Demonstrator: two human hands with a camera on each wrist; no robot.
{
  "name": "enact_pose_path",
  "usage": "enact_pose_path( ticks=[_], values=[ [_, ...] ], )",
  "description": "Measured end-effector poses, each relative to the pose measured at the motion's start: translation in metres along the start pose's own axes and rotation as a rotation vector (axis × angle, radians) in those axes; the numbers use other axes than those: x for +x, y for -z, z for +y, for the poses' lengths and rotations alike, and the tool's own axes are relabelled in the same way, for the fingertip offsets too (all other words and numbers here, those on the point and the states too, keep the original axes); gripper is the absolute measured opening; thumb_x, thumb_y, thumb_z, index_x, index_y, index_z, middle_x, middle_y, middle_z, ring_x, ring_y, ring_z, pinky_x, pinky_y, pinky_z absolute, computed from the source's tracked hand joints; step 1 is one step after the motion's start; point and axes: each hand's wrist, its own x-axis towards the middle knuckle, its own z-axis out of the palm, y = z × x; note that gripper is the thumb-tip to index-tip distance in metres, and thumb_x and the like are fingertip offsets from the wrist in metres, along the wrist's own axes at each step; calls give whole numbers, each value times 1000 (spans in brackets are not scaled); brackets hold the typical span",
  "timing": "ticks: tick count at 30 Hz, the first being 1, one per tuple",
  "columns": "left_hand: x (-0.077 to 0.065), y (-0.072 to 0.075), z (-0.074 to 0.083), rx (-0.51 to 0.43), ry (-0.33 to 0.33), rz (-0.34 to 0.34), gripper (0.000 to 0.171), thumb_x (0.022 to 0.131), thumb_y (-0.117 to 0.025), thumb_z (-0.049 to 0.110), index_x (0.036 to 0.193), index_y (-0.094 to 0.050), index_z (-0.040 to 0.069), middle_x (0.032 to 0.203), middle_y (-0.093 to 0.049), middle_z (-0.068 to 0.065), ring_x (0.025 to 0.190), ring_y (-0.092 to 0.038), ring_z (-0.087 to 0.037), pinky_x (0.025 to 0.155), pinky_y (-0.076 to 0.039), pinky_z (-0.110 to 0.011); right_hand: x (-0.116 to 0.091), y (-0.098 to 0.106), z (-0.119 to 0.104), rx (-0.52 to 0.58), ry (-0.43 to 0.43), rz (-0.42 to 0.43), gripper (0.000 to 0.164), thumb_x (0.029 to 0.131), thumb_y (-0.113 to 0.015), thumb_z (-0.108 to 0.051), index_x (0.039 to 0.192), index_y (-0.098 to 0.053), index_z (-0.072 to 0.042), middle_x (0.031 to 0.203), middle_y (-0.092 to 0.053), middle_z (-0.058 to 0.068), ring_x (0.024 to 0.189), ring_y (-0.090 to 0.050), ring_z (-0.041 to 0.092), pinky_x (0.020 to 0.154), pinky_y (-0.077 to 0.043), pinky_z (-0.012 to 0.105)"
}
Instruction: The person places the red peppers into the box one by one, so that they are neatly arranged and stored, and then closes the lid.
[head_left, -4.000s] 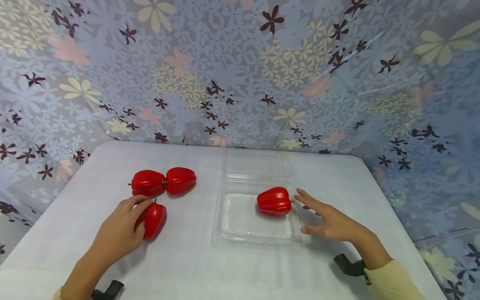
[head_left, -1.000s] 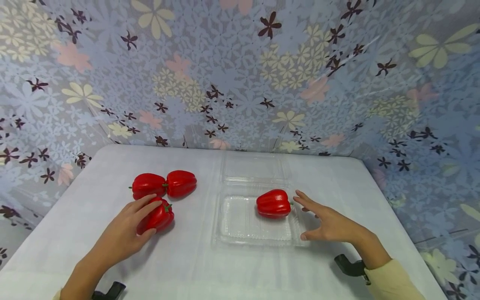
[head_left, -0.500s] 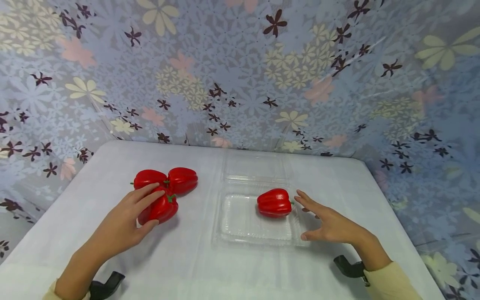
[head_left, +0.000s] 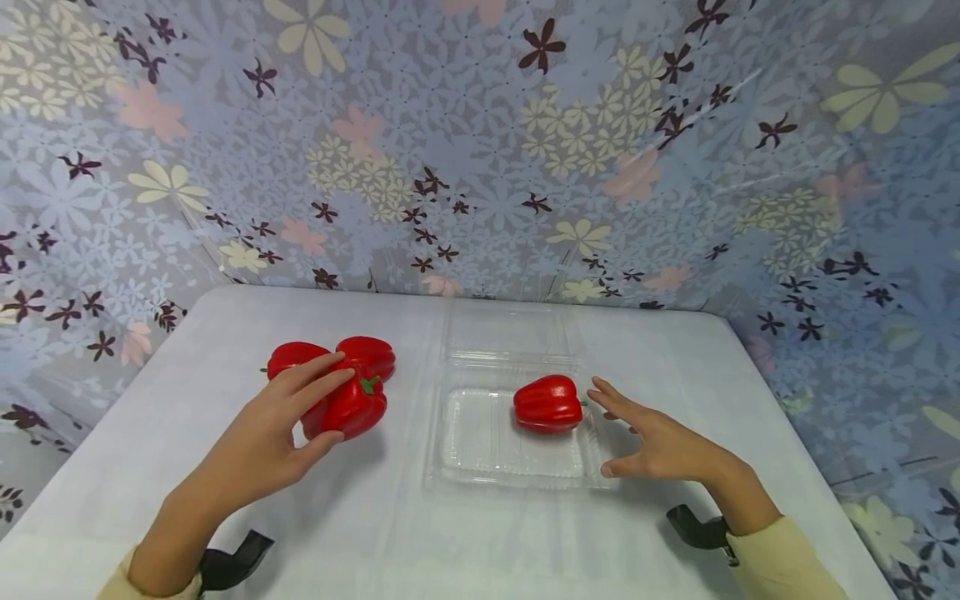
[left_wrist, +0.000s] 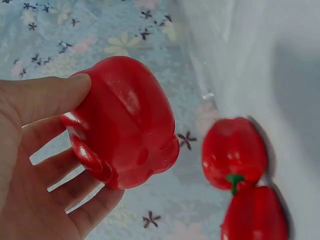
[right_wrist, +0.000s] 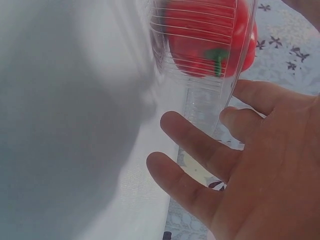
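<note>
My left hand [head_left: 277, 425] grips a red bell pepper [head_left: 358, 406] between thumb and fingers, its green stem pointing to the upper right in the head view. The left wrist view shows that pepper [left_wrist: 122, 122] raised off the table, lobed end toward the camera. Two more red peppers lie behind it, a left one [head_left: 294, 357] and a right one [head_left: 369, 352], both partly covered. At the right, my right hand [head_left: 663, 446] is spread beside a clear plastic clamshell box [head_left: 480, 481], fingers near its right wall. A red pepper [head_left: 547, 405] lies inside the box.
The box's clear lid [head_left: 506, 332] is folded back flat behind it. A white cloth covers the table [head_left: 405, 542]; a flowered backdrop [head_left: 480, 150] stands behind and to the sides. Black wrist mounts [head_left: 236, 562] hang below both wrists.
My left hand has lifted the front pepper and carried it to the right and away from me, with its stem turning rightward. The right hand, box and its pepper stay put.
</note>
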Motion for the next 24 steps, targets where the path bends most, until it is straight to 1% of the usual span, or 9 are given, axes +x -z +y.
enact_pose_path(
  ticks=[5, 9, 13, 16, 21, 24],
  values=[
    [12, -6, 10, 1, -4, -22, 88, 63, -93, 16, 142, -54, 15, 148, -50, -10, 130, -51, -31, 81, -62, -50, 0, 0, 1, -4, 10, 5, 99, 80, -81, -34, 156, -26, -5, 165, -15, 25, 130, -52, 46, 96, -48, 67],
    [20, -12, 18, -9, -25, -32, 87, 64, -93, 19, 141, -55, 16, 148, -50, -9, 131, -51, -29, 83, -62, -48, 0, 1, 1, -1, 15, 6, 99, 80, -81, -33, 156, -26, -4, 164, -15, 26, 129, -53, 46, 96, -48, 68],
    [30, -18, 27, -13, -61, -37, 85, 65, -93, 20, 141, -55, 16, 149, -50, -8, 133, -51, -28, 87, -61, -46, -1, 1, 2, -6, 13, 10, 99, 80, -81, -34, 156, -25, -4, 165, -15, 25, 128, -54, 44, 96, -48, 67],
    [36, -24, 35, -5, -90, -57, 83, 67, -91, 22, 142, -55, 17, 150, -50, -7, 134, -51, -27, 90, -60, -45, -2, 1, 2, -9, 7, 7, 99, 80, -81, -35, 156, -25, -5, 165, -15, 24, 128, -54, 43, 96, -49, 67],
    [42, -36, 46, 30, -146, -85, 79, 72, -89, 26, 142, -54, 19, 150, -49, -7, 135, -51, -27, 92, -59, -43, -1, 1, 2, -4, 16, 9, 99, 80, -81, -35, 156, -26, -5, 165, -16, 25, 129, -53, 45, 96, -49, 67],
    [45, -42, 51, 23, -169, -85, 77, 73, -88, 26, 142, -54, 19, 150, -49, -6, 134, -51, -26, 92, -60, -42, -1, 1, 1, -3, 12, 5, 99, 80, -81, -35, 156, -26, -5, 165, -15, 24, 130, -53, 45, 97, -49, 66]
  ],
)
